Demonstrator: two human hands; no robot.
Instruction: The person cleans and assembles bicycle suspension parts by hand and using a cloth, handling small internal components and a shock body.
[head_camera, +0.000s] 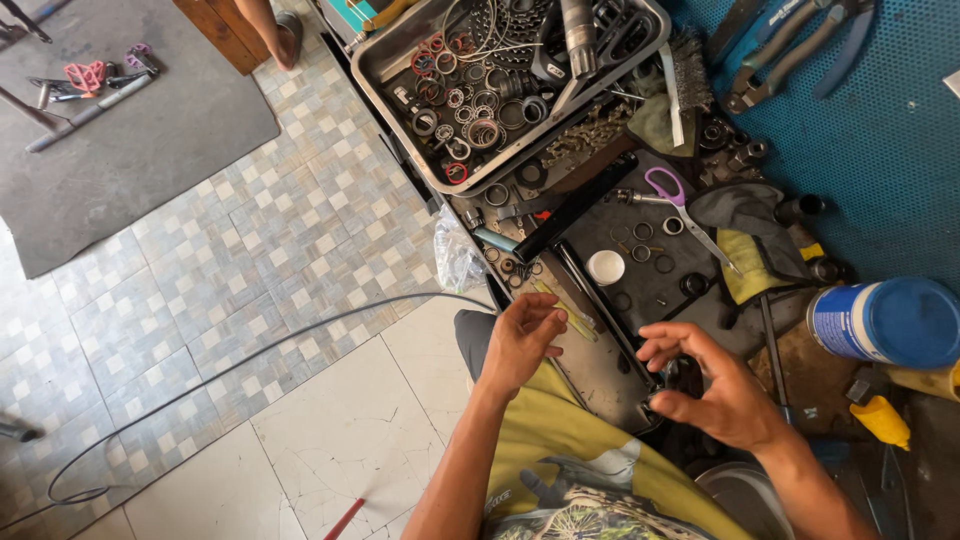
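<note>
left hand (522, 340) fingers curled, pinching the end of a thin black cable (250, 362) looping over the tiled floor (200, 280) | right hand (715, 385) half-open, fingertips on a small dark ring (652, 401) at black tray (640, 270) edge | white cap (605, 267) and purple-handled scissors (672, 195) on tray beyond

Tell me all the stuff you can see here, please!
metal tray: one, silver, top centre, full of rings and bearings
scissors: one, purple handles, right of the tray
white cap: one, on the dark work tray
blue can: one, lying at the right edge
pliers: several, on the blue mat, top right
cable: one, thin and dark, looping over the floor tiles
yellow bottle: one, lower right
grey mat: one, top left, with pedals on it
left hand: open, holding the cable's end
right hand: fingers pinched on something small and dark
</note>
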